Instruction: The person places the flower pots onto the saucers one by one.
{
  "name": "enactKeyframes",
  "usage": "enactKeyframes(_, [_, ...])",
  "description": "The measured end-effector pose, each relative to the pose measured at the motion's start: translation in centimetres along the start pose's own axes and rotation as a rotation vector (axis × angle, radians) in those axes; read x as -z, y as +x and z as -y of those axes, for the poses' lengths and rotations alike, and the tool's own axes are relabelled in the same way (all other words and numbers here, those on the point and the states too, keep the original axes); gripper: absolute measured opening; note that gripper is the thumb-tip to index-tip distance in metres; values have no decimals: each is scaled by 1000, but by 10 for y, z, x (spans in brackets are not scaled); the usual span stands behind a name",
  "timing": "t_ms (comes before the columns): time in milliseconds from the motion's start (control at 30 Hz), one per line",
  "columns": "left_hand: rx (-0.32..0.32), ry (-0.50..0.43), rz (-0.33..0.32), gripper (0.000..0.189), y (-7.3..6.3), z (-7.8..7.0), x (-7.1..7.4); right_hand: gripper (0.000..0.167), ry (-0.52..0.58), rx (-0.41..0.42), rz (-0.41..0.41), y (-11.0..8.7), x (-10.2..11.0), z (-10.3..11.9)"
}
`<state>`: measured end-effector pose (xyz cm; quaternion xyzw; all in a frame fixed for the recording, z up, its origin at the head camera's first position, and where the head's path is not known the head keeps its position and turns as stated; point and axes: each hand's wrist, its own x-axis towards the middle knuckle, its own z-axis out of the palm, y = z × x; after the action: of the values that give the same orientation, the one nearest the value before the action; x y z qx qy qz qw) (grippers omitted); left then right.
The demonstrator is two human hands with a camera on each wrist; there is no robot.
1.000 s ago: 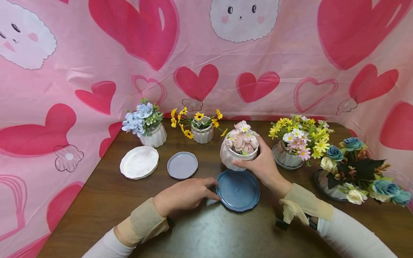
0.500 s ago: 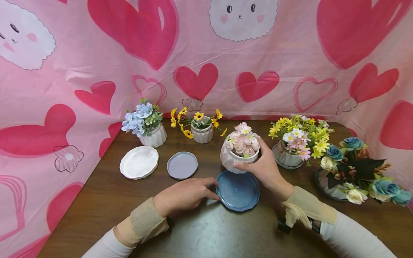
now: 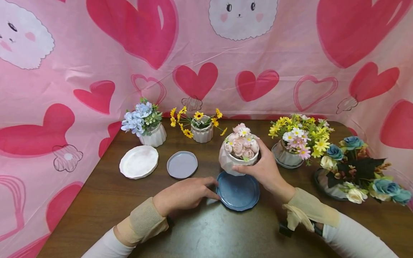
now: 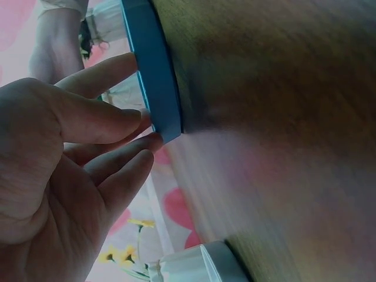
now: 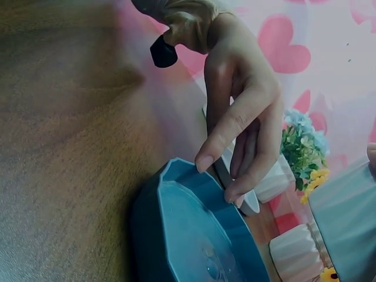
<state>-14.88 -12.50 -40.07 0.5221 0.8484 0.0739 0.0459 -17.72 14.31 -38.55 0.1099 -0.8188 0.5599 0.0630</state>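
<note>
My right hand (image 3: 267,170) grips the right side of a white faceted flowerpot (image 3: 227,161) filled with pale pink roses and small daisies. The pot overlaps the far edge of a blue saucer (image 3: 240,193) in the head view; the right wrist view shows it tilted. My left hand (image 3: 185,195) rests its fingertips against the saucer's left rim, fingers reaching out and slightly bent. The left wrist view shows those fingertips (image 4: 138,120) right at the saucer's outer wall. Seen from the right wrist, the saucer (image 5: 194,223) has a raised, faceted rim.
A white saucer (image 3: 138,162) and a grey saucer (image 3: 182,165) lie to the left. Behind them stand a blue-flower pot (image 3: 153,136) and a yellow-flower pot (image 3: 202,133). Two potted arrangements, yellow-and-pink daisies (image 3: 298,138) and teal roses (image 3: 385,188), stand at right on saucers.
The pink-rose flowerpot in my right hand has moved slightly toward me, covering more of the blue saucer's far edge. My left hand has stayed at the saucer's rim.
</note>
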Motion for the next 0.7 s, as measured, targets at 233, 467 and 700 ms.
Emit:
enactKeyframes(233, [-13, 8, -12, 44, 0, 0, 0, 103, -16, -13, 13, -3, 1, 3])
enactKeyframes(467, [-16, 15, -16, 45, -1, 0, -1, 101, -9, -8, 13, -7, 1, 5])
enactKeyframes(700, [-16, 9, -19, 44, -1, 0, 0, 102, -9, -23, 15, -10, 3, 4])
